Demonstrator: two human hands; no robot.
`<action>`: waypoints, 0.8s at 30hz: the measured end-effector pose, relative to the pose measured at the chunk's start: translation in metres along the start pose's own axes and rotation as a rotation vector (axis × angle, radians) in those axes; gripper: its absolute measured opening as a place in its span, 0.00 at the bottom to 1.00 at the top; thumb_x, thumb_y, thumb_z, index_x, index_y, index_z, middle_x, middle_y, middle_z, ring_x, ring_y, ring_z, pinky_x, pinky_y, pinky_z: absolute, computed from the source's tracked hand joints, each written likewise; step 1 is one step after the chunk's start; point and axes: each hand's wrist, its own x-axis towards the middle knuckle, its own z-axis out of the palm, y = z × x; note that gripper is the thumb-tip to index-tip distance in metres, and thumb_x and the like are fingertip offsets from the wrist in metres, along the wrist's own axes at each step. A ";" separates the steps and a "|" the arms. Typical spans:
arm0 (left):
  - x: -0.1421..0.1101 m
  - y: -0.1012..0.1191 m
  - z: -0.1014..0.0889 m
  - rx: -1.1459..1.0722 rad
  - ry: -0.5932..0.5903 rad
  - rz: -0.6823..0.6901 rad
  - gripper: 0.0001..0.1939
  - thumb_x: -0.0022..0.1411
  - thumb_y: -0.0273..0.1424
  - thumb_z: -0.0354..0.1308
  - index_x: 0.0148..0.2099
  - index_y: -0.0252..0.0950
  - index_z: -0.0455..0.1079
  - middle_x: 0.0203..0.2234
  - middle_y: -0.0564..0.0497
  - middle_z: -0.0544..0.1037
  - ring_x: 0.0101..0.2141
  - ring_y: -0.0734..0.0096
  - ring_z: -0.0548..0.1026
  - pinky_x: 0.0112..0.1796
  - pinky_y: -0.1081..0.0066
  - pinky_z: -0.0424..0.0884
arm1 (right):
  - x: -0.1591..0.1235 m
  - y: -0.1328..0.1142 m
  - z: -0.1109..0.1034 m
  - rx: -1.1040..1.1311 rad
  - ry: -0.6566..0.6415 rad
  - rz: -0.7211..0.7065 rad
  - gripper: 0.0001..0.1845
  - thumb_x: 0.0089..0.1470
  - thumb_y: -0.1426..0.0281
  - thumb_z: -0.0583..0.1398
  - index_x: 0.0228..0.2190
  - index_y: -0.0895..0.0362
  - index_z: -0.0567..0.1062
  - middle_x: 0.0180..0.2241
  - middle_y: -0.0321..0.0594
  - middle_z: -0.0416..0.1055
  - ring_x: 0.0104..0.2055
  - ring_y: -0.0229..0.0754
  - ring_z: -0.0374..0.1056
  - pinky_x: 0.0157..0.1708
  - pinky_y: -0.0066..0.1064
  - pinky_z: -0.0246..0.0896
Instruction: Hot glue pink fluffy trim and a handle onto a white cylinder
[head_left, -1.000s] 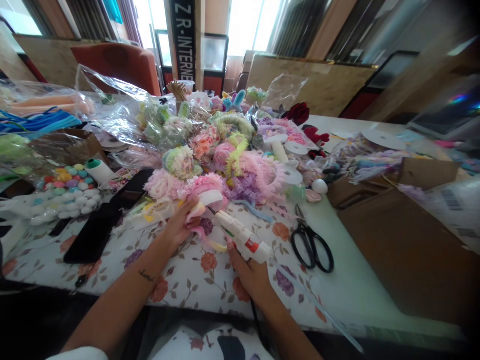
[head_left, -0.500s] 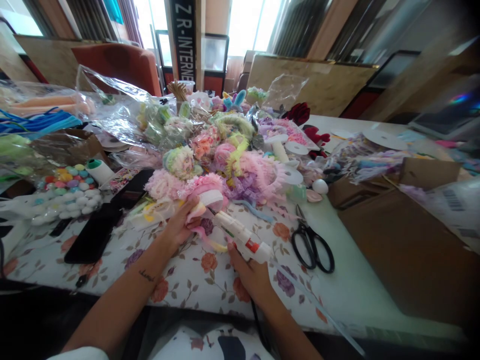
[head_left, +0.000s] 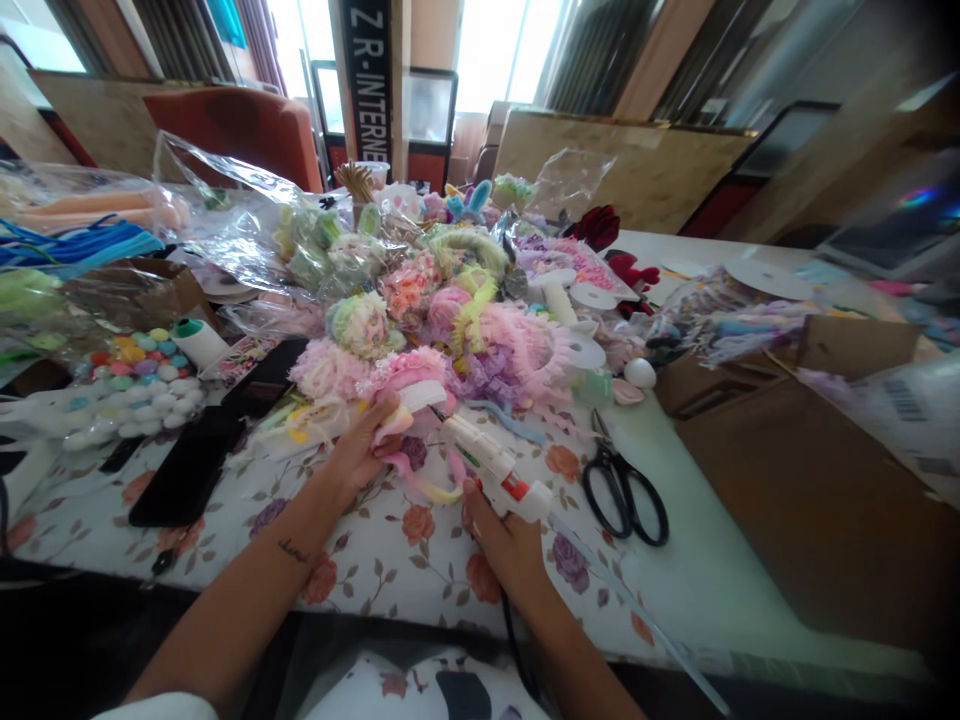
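Right hand (head_left: 510, 540) clasps glue gun (head_left: 486, 452). Left of gun, left hand (head_left: 364, 450) grasps white-backed pink piece (head_left: 422, 396) and pastel ribbon (head_left: 391, 428); white backing sits beyond left fingertips, at gun's nozzle. Nozzle contact unclear. Step, as judged: gluing. Next move calls for steady nozzle, fingers clear.

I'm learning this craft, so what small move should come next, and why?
I'd probably run a little glue along the white band: the right grip holds the glue gun with its nozzle right by that band, while the left grip holds the pink-and-yellow ribbon beside it, part of it looping loose.
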 end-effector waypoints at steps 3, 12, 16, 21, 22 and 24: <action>0.000 0.000 0.000 -0.001 -0.008 0.000 0.27 0.43 0.40 0.74 0.23 0.35 0.57 0.11 0.62 0.58 0.11 0.89 0.51 0.12 0.84 0.45 | 0.001 0.003 -0.001 0.012 -0.046 0.033 0.25 0.54 0.49 0.59 0.17 0.53 0.65 0.14 0.34 0.63 0.19 0.40 0.61 0.19 0.31 0.57; 0.000 0.000 -0.001 -0.011 -0.009 -0.008 0.26 0.43 0.40 0.74 0.23 0.35 0.57 0.10 0.62 0.58 0.12 0.88 0.51 0.12 0.84 0.45 | 0.001 0.001 -0.002 0.007 -0.033 0.042 0.26 0.53 0.48 0.58 0.17 0.54 0.66 0.15 0.34 0.63 0.20 0.39 0.62 0.21 0.30 0.57; 0.001 0.000 -0.002 -0.012 -0.009 -0.009 0.25 0.43 0.38 0.74 0.23 0.35 0.59 0.11 0.61 0.60 0.12 0.88 0.51 0.12 0.84 0.46 | 0.001 0.000 -0.002 -0.015 -0.034 0.047 0.27 0.53 0.47 0.58 0.17 0.54 0.66 0.14 0.33 0.62 0.19 0.39 0.61 0.22 0.31 0.57; 0.001 -0.001 -0.002 -0.014 -0.007 -0.008 0.25 0.44 0.39 0.74 0.23 0.35 0.58 0.11 0.61 0.59 0.12 0.88 0.52 0.12 0.84 0.46 | 0.003 0.002 -0.002 0.010 -0.025 0.060 0.26 0.52 0.46 0.59 0.18 0.54 0.67 0.15 0.35 0.64 0.20 0.40 0.63 0.21 0.31 0.57; 0.001 -0.001 -0.002 -0.016 -0.002 -0.008 0.25 0.44 0.38 0.74 0.23 0.35 0.58 0.11 0.61 0.59 0.12 0.88 0.52 0.12 0.84 0.46 | 0.002 0.003 -0.001 0.016 -0.015 0.059 0.27 0.52 0.46 0.59 0.18 0.54 0.67 0.15 0.34 0.64 0.20 0.40 0.62 0.20 0.31 0.57; 0.001 0.000 -0.001 -0.016 0.002 -0.006 0.25 0.44 0.38 0.74 0.23 0.35 0.58 0.11 0.61 0.59 0.12 0.88 0.52 0.12 0.84 0.46 | 0.002 0.004 -0.001 0.020 -0.009 0.057 0.27 0.51 0.46 0.59 0.17 0.54 0.66 0.14 0.34 0.63 0.19 0.39 0.61 0.19 0.30 0.56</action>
